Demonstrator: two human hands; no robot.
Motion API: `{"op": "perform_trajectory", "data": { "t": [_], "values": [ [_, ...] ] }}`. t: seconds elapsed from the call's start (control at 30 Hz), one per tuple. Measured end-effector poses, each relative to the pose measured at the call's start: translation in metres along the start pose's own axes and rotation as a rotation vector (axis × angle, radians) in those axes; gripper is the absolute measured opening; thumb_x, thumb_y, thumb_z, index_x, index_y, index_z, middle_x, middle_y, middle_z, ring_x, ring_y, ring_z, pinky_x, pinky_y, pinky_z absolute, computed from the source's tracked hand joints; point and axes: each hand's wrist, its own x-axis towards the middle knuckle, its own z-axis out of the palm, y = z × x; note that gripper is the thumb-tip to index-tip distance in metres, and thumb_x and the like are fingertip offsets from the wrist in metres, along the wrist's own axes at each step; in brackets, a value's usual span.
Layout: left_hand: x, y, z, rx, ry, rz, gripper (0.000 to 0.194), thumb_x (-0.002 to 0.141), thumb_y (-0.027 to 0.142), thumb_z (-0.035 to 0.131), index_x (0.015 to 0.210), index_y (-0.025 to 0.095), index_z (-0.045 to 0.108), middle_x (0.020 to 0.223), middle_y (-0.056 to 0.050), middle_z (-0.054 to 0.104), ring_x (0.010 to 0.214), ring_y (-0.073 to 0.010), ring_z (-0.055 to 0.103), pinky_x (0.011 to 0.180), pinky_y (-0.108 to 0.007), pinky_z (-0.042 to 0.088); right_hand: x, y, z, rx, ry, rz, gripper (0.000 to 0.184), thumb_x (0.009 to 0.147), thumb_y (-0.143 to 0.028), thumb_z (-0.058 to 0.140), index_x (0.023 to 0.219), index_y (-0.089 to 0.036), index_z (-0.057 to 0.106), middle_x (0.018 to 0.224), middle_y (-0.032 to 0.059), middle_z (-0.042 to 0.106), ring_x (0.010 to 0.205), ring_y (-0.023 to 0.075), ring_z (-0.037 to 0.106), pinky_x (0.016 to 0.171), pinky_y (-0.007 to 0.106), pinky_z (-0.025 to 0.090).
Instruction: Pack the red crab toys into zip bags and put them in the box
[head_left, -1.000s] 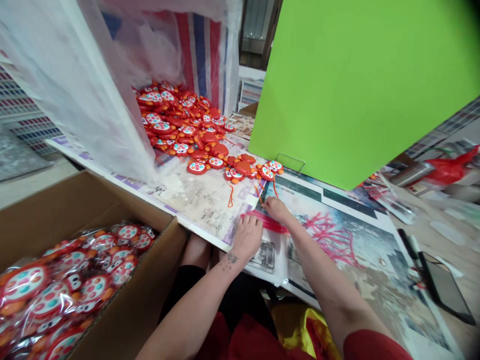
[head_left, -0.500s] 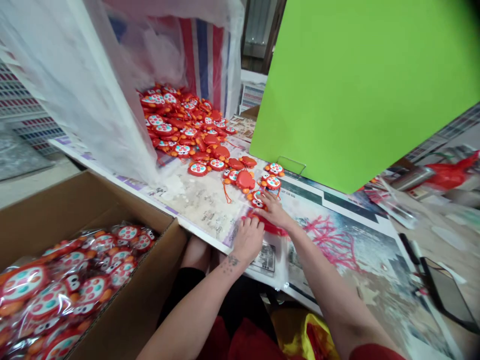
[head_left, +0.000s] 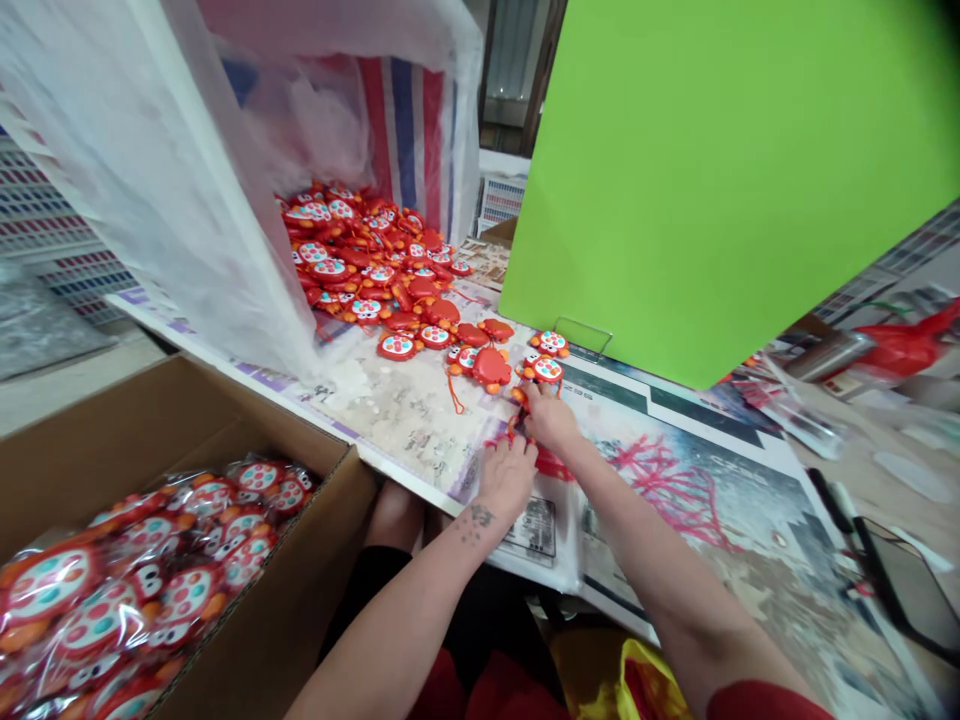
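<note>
My right hand (head_left: 551, 418) reaches over the table with its fingers closed on a red toy (head_left: 518, 397) that has orange feet; the fingers hide most of it. Just nearer to me, my left hand (head_left: 510, 472) rests with bent fingers on a clear plastic bag (head_left: 534, 530) printed with a dark rectangle. Something red (head_left: 555, 466) shows beneath both hands, its form mostly covered. Beyond my right hand lie toys with white, dotted faces, such as a dotted toy (head_left: 545, 369). Left of them a toy turned red side up (head_left: 491, 368) lies beside a cord loop.
A heap of red toys (head_left: 367, 260) spills from a white sack (head_left: 225, 200). At lower left a cardboard box (head_left: 262, 590) holds bagged toys (head_left: 187, 590). A large green panel (head_left: 712, 180) stands behind. Pink strands (head_left: 667, 480) and a phone (head_left: 904, 580) lie rightward.
My right hand has closed its fingers around the toy by the bag and turned inward. The toy's white face is now covered. My left hand stays about where it was.
</note>
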Motion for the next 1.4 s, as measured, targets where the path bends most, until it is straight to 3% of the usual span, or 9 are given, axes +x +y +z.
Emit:
{"op": "perform_trajectory", "data": {
  "t": [0.2,0.5,0.6,0.67,0.73,0.8,0.93,1.17,1.4],
  "values": [
    [-0.003,-0.002,0.008,0.020,0.099,0.024,0.018,0.096,0.021,0.049,0.107,0.017,0.063,0.105,-0.012,0.062,0.106,-0.0289,0.055,0.092,-0.047,0.043,-0.027,0.038,-0.007,0.606,0.296,0.124,0.038,0.073,-0.035,0.063,0.108,-0.022,0.064,0.084,0.0021,0.067,0.075,0.0220,0.059,0.076,0.037,0.050],
    [-0.011,-0.006,0.008,-0.102,0.112,0.082,0.019,0.101,0.025,0.042,0.102,0.015,0.058,0.103,-0.011,0.066,0.102,-0.0272,0.059,0.094,-0.045,0.045,-0.076,0.040,-0.001,1.212,0.573,0.398,0.047,0.063,-0.045,0.081,0.097,-0.022,0.058,0.090,0.0009,0.064,0.078,0.0175,0.059,0.073,0.033,0.053],
    [-0.011,-0.010,0.006,-0.236,0.092,0.043,0.027,0.100,0.031,0.046,0.120,0.016,0.054,0.108,-0.011,0.069,0.104,-0.0268,0.061,0.093,-0.042,0.047,-0.083,0.044,-0.001,1.465,0.555,0.410,0.051,0.060,-0.041,0.083,0.102,-0.026,0.058,0.096,0.0008,0.064,0.078,0.0168,0.062,0.070,0.033,0.055],
    [-0.010,-0.013,0.005,-0.340,0.113,-0.010,0.052,0.097,0.035,0.053,0.142,0.012,0.037,0.119,-0.015,0.067,0.110,-0.0270,0.061,0.094,-0.040,0.048,-0.089,0.044,-0.004,1.542,0.436,0.343,0.054,0.060,-0.038,0.083,0.108,-0.029,0.059,0.105,0.0026,0.066,0.083,0.0191,0.064,0.073,0.036,0.055],
    [-0.010,-0.015,0.005,-0.399,0.133,-0.030,0.069,0.095,0.037,0.057,0.150,0.011,0.026,0.127,-0.017,0.064,0.115,-0.0273,0.060,0.096,-0.039,0.047,-0.095,0.042,-0.007,1.562,0.320,0.281,0.054,0.061,-0.036,0.083,0.111,-0.030,0.062,0.107,0.0042,0.067,0.087,0.0218,0.065,0.076,0.039,0.056],
    [-0.010,-0.016,0.006,-0.375,0.125,0.010,0.055,0.095,0.036,0.056,0.143,0.014,0.041,0.122,-0.014,0.066,0.113,-0.0278,0.060,0.097,-0.041,0.046,-0.099,0.038,-0.008,1.593,0.272,0.251,0.051,0.061,-0.036,0.082,0.108,-0.030,0.063,0.103,0.0040,0.068,0.085,0.0224,0.065,0.075,0.039,0.055],
    [-0.013,-0.015,0.008,-0.233,0.089,0.202,0.022,0.099,0.029,0.045,0.106,0.022,0.065,0.104,-0.006,0.067,0.104,-0.0254,0.058,0.094,-0.043,0.043,-0.096,0.032,-0.003,1.692,0.357,0.313,0.044,0.063,-0.036,0.083,0.102,-0.030,0.062,0.094,0.0000,0.066,0.079,0.0174,0.063,0.068,0.032,0.054],
    [-0.016,-0.013,0.008,-0.186,0.150,0.306,0.020,0.101,0.032,0.046,0.109,0.021,0.060,0.102,-0.005,0.066,0.101,-0.0237,0.056,0.090,-0.039,0.042,-0.088,0.030,0.011,1.445,0.370,0.420,0.043,0.063,-0.045,0.086,0.089,-0.024,0.059,0.083,-0.0015,0.063,0.071,0.0140,0.059,0.063,0.026,0.052],
    [-0.015,-0.014,0.009,-0.249,0.248,0.222,0.017,0.096,0.032,0.058,0.107,0.020,0.062,0.097,-0.003,0.069,0.095,-0.0209,0.057,0.089,-0.037,0.042,-0.093,0.031,0.006,1.110,0.224,0.294,0.060,0.073,-0.055,0.076,0.125,-0.026,0.062,0.093,0.0035,0.071,0.079,0.0208,0.066,0.073,0.035,0.054]
  ]
}}
